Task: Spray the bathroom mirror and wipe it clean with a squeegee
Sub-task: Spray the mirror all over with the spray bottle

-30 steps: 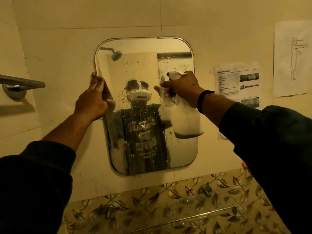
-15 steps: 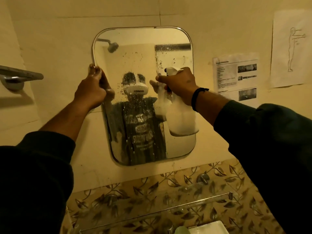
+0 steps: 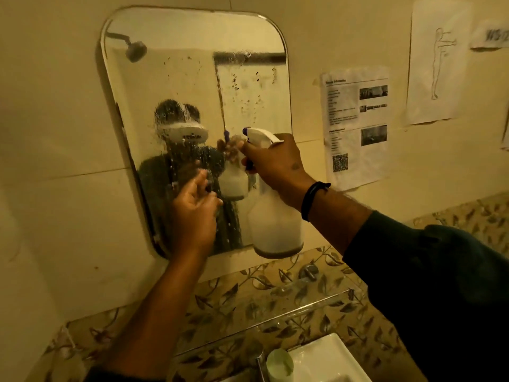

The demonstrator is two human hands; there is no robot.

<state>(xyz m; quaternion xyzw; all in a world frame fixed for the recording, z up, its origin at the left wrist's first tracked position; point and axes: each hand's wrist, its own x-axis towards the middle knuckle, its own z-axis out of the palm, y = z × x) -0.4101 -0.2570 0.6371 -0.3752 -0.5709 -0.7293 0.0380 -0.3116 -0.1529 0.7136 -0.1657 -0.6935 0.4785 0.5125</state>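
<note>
we see the mirror (image 3: 192, 78) hanging on the pale tiled wall, its rounded frame tilted a little in our view, its glass speckled with droplets and runs of spray. the right hand (image 3: 275, 164) grips the neck of the spray bottle (image 3: 275, 227) in front of the mirror's lower right part, fingers curled round the trigger head, the nozzle pointing left at the glass. the bottle is translucent white and hangs upright, its base just above the mirror's lower edge in our view. a dark band (image 3: 314, 198) circles the right wrist.

the left hand (image 3: 192, 210) is raised in front of the lower middle of the mirror, left of the bottle, fingers loosely spread and holding nothing; we cannot tell whether the fingertips touch the glass.

on the wall to the right hang a printed sheet (image 3: 355, 125) and, farther right, a paper with a line figure (image 3: 436, 62). below the mirror runs a band of leaf-patterned tile with a glass shelf (image 3: 275, 312). at the near bottom edge we see a white basin (image 3: 327, 359) with a pale green cup (image 3: 279, 365) just left of it.
</note>
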